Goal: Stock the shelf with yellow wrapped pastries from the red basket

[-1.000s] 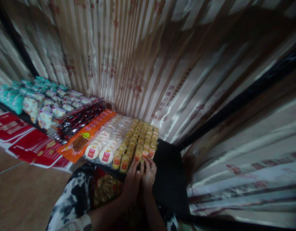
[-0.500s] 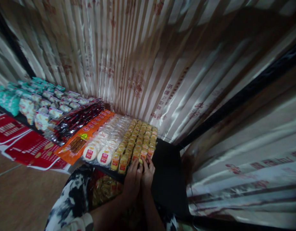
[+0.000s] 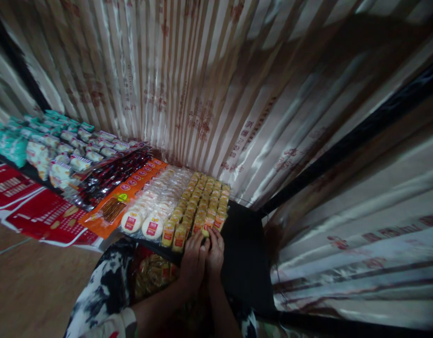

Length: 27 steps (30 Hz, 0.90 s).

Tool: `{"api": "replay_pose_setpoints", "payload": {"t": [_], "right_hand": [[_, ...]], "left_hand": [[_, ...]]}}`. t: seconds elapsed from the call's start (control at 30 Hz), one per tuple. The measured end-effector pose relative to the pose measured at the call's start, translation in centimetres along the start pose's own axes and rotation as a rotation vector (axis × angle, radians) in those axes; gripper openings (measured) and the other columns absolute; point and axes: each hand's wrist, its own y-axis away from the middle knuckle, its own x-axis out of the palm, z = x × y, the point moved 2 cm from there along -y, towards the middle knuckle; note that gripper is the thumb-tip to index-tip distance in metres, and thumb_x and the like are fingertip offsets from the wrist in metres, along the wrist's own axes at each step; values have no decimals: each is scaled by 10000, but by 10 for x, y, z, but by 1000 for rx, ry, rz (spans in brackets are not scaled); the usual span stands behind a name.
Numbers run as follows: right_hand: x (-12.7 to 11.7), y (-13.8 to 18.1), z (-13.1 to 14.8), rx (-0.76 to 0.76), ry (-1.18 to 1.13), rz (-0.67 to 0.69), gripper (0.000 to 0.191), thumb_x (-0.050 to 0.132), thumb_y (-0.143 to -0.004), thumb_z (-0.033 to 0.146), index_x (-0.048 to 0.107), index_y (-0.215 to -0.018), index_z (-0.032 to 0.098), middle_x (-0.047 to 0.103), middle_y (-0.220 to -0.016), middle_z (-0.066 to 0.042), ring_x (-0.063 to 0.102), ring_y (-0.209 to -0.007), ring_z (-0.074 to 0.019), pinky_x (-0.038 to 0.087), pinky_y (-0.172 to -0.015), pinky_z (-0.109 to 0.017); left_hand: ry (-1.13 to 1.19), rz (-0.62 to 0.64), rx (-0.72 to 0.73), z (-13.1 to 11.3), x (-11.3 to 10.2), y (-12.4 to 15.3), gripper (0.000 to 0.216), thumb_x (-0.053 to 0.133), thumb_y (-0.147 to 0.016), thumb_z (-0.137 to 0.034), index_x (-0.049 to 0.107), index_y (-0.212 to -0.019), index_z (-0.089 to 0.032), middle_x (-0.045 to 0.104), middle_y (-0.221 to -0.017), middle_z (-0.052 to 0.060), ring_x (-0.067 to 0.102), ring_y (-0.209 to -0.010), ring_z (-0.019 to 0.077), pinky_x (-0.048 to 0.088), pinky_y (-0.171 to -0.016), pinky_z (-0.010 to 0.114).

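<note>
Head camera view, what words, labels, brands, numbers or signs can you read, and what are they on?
Curtain: possibly "hu"; its other characters are too blurred.
Yellow packets: red labels, too small to read.
White round packets: red labels, too small to read.
Orange bag: yellow spot and round marks, too small.
Red packaging: pale print, too blurred.
Nothing else is legible.

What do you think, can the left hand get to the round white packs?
Probably yes: the left hand is close by, and nothing lies on the front round white packs; only small yellow packs are between.
</note>
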Motion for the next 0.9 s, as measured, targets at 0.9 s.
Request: {"api": "replay_pose_setpoints", "payload": {"t": [0.9], "right_hand": [[37, 150, 37, 44, -86, 740, 328, 395, -798, 211, 650, -1001, 177, 691, -969, -96, 645, -903, -204, 489, -838, -349]], "left_hand": [[-816, 548, -322, 129, -74, 80, 391, 418, -805, -167, 548, -1161, -73, 557, -1155, 241, 493, -1114, 334, 378, -908, 471]]}}
